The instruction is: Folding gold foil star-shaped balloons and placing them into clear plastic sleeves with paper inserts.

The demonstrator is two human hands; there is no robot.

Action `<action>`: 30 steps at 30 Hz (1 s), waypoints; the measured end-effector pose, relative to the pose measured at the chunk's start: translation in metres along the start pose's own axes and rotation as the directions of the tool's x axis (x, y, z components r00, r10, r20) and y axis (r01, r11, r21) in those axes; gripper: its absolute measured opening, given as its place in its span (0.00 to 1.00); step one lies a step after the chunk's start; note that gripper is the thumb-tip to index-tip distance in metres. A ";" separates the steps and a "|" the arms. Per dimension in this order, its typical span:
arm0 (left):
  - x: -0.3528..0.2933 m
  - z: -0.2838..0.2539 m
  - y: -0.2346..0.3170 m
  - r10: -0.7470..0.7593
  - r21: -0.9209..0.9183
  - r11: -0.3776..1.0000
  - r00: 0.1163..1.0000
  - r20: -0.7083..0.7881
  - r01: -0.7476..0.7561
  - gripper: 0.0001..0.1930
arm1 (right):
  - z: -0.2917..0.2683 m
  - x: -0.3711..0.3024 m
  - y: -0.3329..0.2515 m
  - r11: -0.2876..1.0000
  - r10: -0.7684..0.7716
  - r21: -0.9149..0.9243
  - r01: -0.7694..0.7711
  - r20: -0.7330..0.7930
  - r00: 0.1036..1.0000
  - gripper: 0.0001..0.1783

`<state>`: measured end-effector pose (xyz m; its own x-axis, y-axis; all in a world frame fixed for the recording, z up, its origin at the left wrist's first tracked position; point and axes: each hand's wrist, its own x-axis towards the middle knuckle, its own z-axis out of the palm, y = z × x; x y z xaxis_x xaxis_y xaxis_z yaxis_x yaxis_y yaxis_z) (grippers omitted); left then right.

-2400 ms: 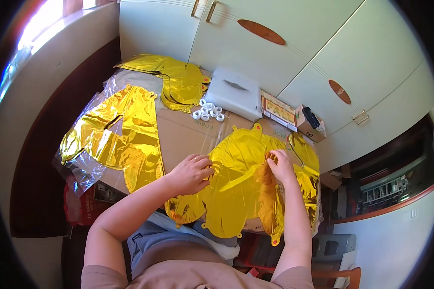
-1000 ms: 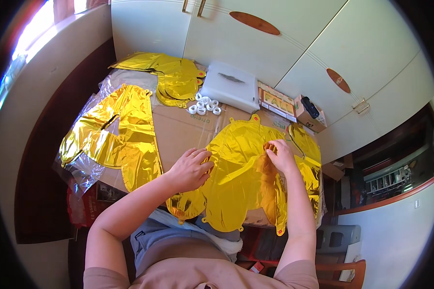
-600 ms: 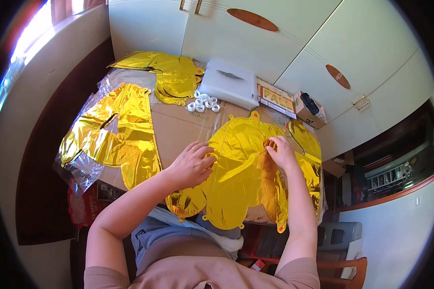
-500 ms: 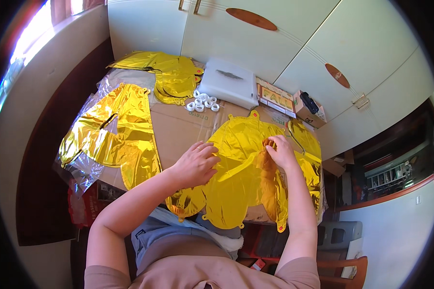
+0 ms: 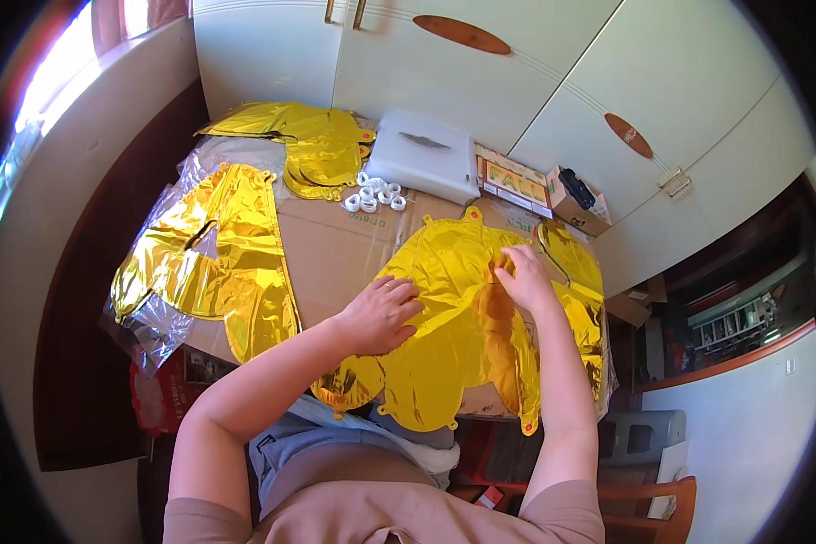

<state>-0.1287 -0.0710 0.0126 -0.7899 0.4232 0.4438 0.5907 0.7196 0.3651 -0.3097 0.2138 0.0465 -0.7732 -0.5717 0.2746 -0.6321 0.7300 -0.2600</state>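
A flat, uninflated gold foil balloon [image 5: 426, 363] lies before me on the cardboard, with rounded lobes and small tabs along its rim. My left hand [image 5: 381, 315] is over its left side, fingers loosely bent and a little apart, gripping nothing that I can see. At the balloon's right part, my right hand [image 5: 524, 274] pinches a gathered bit of foil between thumb and fingers. Below that pinch the foil bunches into a darker orange fold. Another flat gold foil balloon [image 5: 245, 238], with a slot in it, lies on the left, apart from my hands.
More gold foil [image 5: 322, 145] is stacked at the far left, and some [image 5: 576, 263] lies at the right edge. Several small white rolls [image 5: 372, 192] sit beside a white plastic case [image 5: 423, 156]. Behind are boxes [image 5: 514, 184] and pale cabinets [image 5: 480, 100]. Cardboard [image 5: 335, 245] covers the table.
My left hand has come slightly to the right and lower over the balloon. The right hand has shifted a little left and up, still pinching the foil. The view has tilted slightly.
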 end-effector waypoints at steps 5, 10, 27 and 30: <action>-0.002 0.000 -0.002 0.007 -0.007 1.000 1.000 -0.018 -0.007 0.20 | 0.007 0.028 -0.040 0.991 -0.112 0.074 0.115 -0.043 0.993 0.20; 0.000 -0.001 0.000 0.010 -0.025 1.000 0.999 -0.033 -0.010 0.20 | 0.043 0.061 -0.072 0.981 -0.169 0.096 0.167 0.015 0.986 0.19; -0.003 0.005 -0.001 0.004 -0.018 1.000 0.998 -0.058 -0.005 0.20 | 0.070 0.073 -0.079 0.989 -0.144 -0.028 0.146 0.076 0.987 0.18; -0.004 0.004 -0.001 -0.002 -0.020 1.000 0.999 -0.049 0.001 0.20 | 0.069 0.073 -0.083 0.989 -0.133 -0.048 0.137 0.079 0.988 0.18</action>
<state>-0.1270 -0.0713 0.0076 -0.7819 0.3941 0.4830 0.5932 0.7087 0.3819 -0.3171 0.0860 0.0239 -0.6842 -0.6914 0.2322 -0.7286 0.6621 -0.1752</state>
